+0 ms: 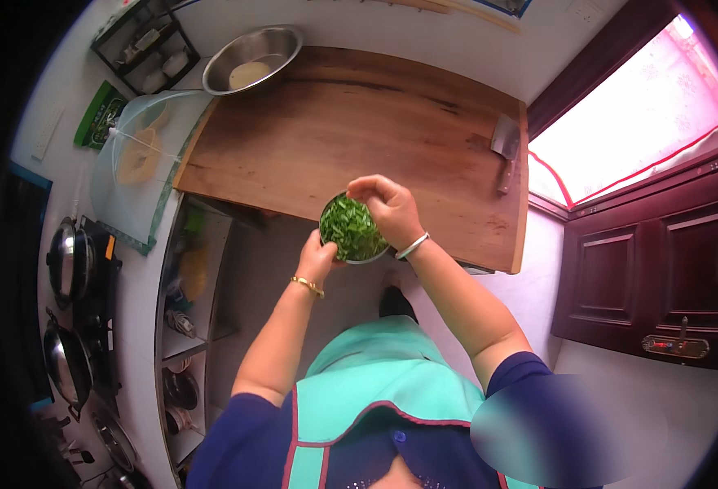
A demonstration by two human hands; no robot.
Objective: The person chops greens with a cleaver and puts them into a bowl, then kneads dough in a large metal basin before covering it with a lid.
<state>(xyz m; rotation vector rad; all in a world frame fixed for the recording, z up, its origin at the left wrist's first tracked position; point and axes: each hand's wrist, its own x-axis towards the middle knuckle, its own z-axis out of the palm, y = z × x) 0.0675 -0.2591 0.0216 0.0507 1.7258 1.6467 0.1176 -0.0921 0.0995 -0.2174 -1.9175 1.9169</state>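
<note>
A round bowl (pixel 373 260) full of chopped green leaves (pixel 347 226) is in front of me, at the near edge of the wooden board. My left hand (pixel 320 254) grips its near left side, thumb over the rim onto the greens. Above the far right part of the bowl is my right hand (pixel 389 205), its fingers curled together near the rim. Whether those fingers pinch some leaves or only touch the rim is hidden.
A cleaver (pixel 504 151) lies at the right end of the wooden board (pixel 334 130). At the far left corner stands a steel basin (pixel 286 61) with pale dough (pixel 249 75) inside. Left are a mesh food cover (pixel 114 200) and pans (pixel 67 359); right, a dark door (pixel 644 269).
</note>
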